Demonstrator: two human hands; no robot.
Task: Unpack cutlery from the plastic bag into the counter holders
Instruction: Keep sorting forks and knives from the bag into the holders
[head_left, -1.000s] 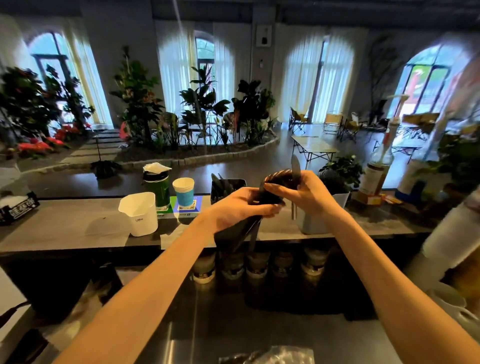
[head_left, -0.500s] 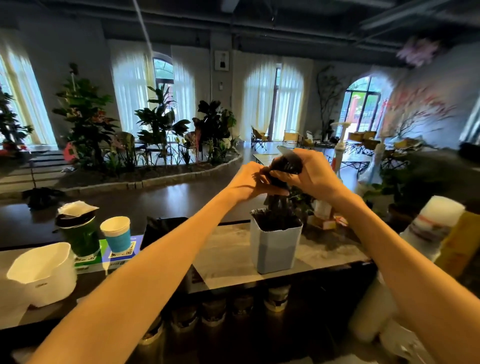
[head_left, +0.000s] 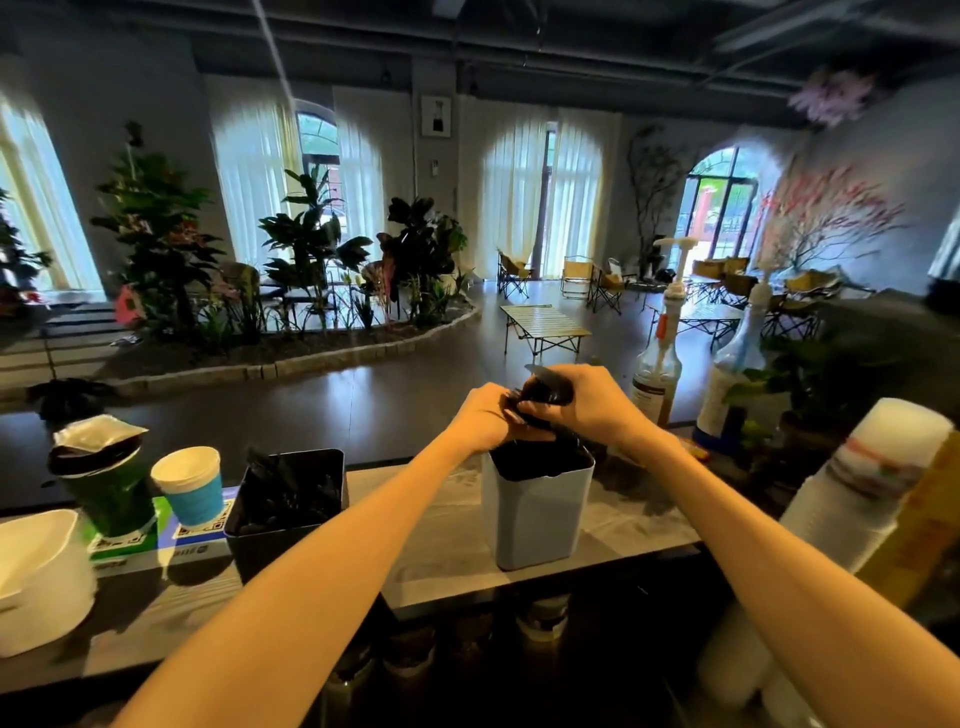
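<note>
A bundle of black plastic cutlery (head_left: 546, 391) stands in the mouth of a pale blue square holder (head_left: 537, 512) on the counter. My left hand (head_left: 485, 418) grips the bundle from the left. From the right, my right hand (head_left: 597, 402) curls around its top. One blade tip sticks out above my fingers. The lower ends of the cutlery are hidden inside the holder. To the left stands a black square holder (head_left: 288, 512) with black cutlery in it. No plastic bag is visible.
Left on the counter (head_left: 447, 556) stand a blue paper cup (head_left: 191, 486), a green cup (head_left: 106, 483) with packets and a white tub (head_left: 41, 577). Pump bottles (head_left: 660, 364) and potted plants stand behind at right. A stack of white cups (head_left: 857, 499) is at right.
The view swung right and both hands carried the bundle from above the black holder to the blue holder, then lowered it into its mouth.
</note>
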